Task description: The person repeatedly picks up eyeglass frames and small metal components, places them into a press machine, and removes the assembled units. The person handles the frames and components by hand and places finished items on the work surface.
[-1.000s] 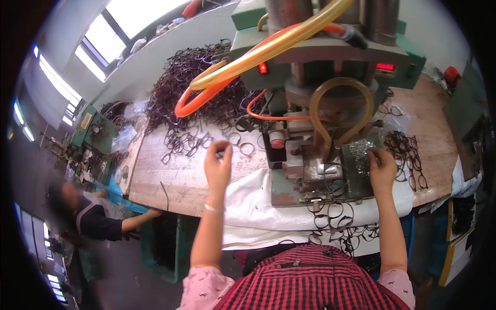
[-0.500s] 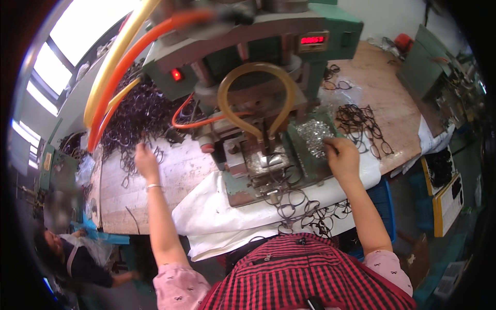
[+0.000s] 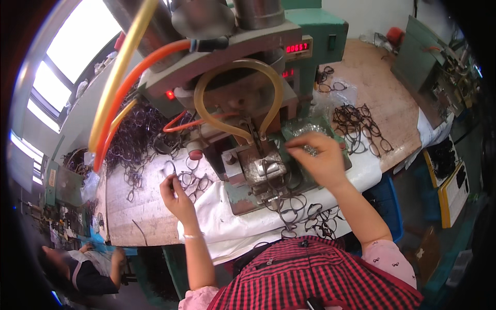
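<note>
Now left hand point(image 3: 175, 194) pinching wire frame point(image 3: 172, 168), right hand point(image 3: 321, 157) raised

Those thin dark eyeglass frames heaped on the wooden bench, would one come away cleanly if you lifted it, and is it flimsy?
Probably light: each eyeglass frame is only thin wire-like rim. Likely a bit springy rather than floppy, since the rims keep their shape in the heap. They overlap and interlock, so lifting one may drag its neighbours. The left hand pinches one frame with fingertips alone, which suggests little weight.

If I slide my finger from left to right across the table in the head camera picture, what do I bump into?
Dark heap of eyeglass frames → left hand → metal fixture of the green machine → right hand → small pile of frames → another green machine.
</note>
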Motion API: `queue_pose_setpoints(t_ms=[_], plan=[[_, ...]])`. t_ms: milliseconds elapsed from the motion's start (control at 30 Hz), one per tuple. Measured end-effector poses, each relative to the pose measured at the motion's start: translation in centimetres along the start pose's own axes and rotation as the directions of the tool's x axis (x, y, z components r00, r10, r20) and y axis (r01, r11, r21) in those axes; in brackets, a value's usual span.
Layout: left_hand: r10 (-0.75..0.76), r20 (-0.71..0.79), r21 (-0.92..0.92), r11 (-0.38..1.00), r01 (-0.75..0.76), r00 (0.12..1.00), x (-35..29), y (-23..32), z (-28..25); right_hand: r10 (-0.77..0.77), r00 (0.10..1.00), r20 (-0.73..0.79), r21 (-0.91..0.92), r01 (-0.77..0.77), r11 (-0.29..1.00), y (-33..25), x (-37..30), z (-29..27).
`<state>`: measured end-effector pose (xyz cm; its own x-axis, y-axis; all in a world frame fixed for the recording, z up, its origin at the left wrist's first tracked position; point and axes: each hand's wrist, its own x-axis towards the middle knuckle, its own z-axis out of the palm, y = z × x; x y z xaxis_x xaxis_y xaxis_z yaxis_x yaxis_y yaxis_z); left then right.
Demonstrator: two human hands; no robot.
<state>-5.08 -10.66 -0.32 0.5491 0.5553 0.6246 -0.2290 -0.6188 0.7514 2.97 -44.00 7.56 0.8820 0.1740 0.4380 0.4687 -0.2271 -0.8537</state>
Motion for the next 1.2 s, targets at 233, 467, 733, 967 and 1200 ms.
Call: queue_pose_setpoints(t_ms=[233,467,733,967,1200], plan=[[0.128,0.069,-0.71,0.703,-0.042,0.989,1.6,17.4,1.7,0.107,0.994,-0.024,0.357,-0.091,0.93,-0.9,-0.9,5.1],[0.165,-0.046,-0.545,0.823,-0.164,0.985,3.1,16.2,4.7,0.145,0.989,0.008,0.49,-0.131,0.862,-0.9,-1.7,5.9],[0.178,0.096,-0.625,0.776,-0.079,0.979,0.6,17.4,4.0,0.104,0.992,0.078,0.37,-0.126,0.92,-3.3,-3.2,4.1],[0.838,0.402,-0.282,0.496,-0.821,0.368,-1.8,15.9,5.1,-0.037,0.992,-0.12,-0.754,-0.066,0.654,8.5,-3.0,-1.6],[0.864,0.419,-0.329,0.43,-0.841,0.278,-1.3,14.9,5.8,-0.06,0.988,-0.145,-0.526,-0.026,0.85,10.8,-1.3,-3.3]])
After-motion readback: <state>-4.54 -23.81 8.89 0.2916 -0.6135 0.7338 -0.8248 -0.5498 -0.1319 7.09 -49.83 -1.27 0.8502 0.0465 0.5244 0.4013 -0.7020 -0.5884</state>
